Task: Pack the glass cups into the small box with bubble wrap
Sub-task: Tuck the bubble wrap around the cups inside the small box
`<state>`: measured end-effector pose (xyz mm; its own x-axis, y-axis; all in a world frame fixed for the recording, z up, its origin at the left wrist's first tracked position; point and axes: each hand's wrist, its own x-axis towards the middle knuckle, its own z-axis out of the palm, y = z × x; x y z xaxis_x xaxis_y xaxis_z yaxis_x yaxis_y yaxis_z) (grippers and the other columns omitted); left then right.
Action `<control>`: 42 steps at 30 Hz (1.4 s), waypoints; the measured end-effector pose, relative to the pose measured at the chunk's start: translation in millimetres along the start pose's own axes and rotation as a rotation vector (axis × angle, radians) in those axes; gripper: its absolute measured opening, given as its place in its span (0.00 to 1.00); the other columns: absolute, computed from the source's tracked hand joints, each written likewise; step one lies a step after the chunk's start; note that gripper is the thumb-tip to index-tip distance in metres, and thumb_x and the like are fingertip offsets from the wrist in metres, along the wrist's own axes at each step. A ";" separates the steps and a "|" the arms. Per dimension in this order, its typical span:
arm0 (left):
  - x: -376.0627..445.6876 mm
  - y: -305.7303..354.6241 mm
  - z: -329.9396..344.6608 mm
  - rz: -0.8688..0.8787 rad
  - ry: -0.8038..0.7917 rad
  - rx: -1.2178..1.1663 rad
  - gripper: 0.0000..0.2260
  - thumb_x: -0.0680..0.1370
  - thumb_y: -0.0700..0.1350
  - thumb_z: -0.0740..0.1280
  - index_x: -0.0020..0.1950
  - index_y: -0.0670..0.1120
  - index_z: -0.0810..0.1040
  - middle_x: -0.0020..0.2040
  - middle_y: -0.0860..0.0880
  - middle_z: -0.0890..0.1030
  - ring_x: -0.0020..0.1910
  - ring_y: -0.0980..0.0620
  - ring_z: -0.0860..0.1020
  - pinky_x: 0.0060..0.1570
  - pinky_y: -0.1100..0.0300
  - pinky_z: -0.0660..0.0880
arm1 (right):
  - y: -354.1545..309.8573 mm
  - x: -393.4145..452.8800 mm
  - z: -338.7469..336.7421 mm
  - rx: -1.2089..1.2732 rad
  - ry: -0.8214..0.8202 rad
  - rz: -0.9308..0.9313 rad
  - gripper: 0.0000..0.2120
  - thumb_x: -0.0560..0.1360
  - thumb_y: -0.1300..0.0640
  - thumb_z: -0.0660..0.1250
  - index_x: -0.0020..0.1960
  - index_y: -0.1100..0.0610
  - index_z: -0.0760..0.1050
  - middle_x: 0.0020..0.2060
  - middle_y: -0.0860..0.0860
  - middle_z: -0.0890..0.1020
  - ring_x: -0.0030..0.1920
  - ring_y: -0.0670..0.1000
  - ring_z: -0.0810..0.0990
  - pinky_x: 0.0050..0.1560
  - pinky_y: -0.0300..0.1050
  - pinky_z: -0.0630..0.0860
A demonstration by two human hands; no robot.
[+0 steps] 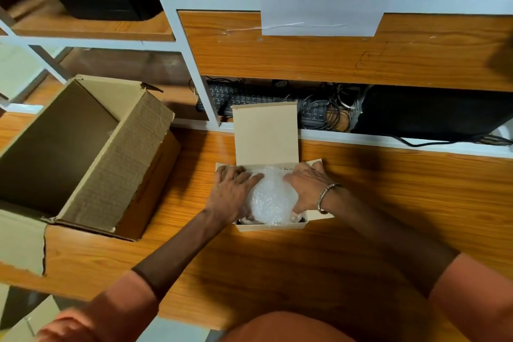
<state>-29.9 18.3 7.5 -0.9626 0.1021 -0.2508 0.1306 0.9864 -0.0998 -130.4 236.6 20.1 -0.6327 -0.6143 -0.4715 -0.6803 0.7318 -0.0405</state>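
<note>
Bubble wrap (273, 197) bundle is sitting down inside the small box (270, 226), which is on the wooden table (388, 203) with its lid flap standing up at the back. Left hand (231, 191) is pressed flat on the bundle's left side, right hand (306, 187) cups the right side, so both squeeze it between them. Can't see any glass through the wrap. Big open cardboard box (83, 153) sits off to the left.

small box (266, 133): pale tan | bubble wrap (273, 198): clear white, dotted | table (388, 203): orange woodgrain | keyboard (249, 97): black
</note>
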 end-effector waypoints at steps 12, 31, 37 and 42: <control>-0.9 3.4 4.7 -0.023 -0.028 0.020 0.46 0.75 0.67 0.72 0.86 0.57 0.50 0.81 0.48 0.67 0.81 0.41 0.59 0.79 0.35 0.52 | 1.0 -9.5 -30.1 0.132 -0.362 0.030 0.68 0.61 0.15 0.67 0.87 0.49 0.45 0.87 0.53 0.45 0.86 0.56 0.42 0.83 0.59 0.48; -5.7 2.2 3.5 0.020 -0.037 -0.144 0.53 0.68 0.79 0.68 0.86 0.57 0.56 0.79 0.46 0.68 0.77 0.42 0.66 0.77 0.37 0.52 | -17.6 -5.8 10.9 0.006 0.082 0.005 0.49 0.63 0.24 0.70 0.73 0.54 0.67 0.73 0.55 0.74 0.76 0.58 0.66 0.74 0.59 0.61; -7.6 -15.6 -9.3 0.096 -0.134 -0.315 0.47 0.75 0.70 0.71 0.87 0.57 0.52 0.86 0.44 0.60 0.84 0.44 0.57 0.80 0.39 0.43 | 7.5 -9.3 -38.4 0.220 -0.239 -0.059 0.57 0.69 0.24 0.73 0.86 0.49 0.53 0.84 0.50 0.59 0.82 0.57 0.61 0.80 0.54 0.61; -13.7 -27.6 -20.2 0.101 -0.147 -0.218 0.46 0.76 0.60 0.75 0.87 0.53 0.54 0.86 0.48 0.59 0.85 0.47 0.53 0.80 0.41 0.47 | 21.9 -19.0 -41.4 -0.113 -0.104 -0.101 0.50 0.66 0.29 0.77 0.81 0.48 0.66 0.75 0.51 0.66 0.76 0.56 0.63 0.74 0.57 0.63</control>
<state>-25.2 -7.7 33.1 -0.9005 0.1971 -0.3877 0.1547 0.9783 0.1380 -148.6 252.1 64.7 -0.5215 -0.6451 -0.5585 -0.7793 0.6266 0.0039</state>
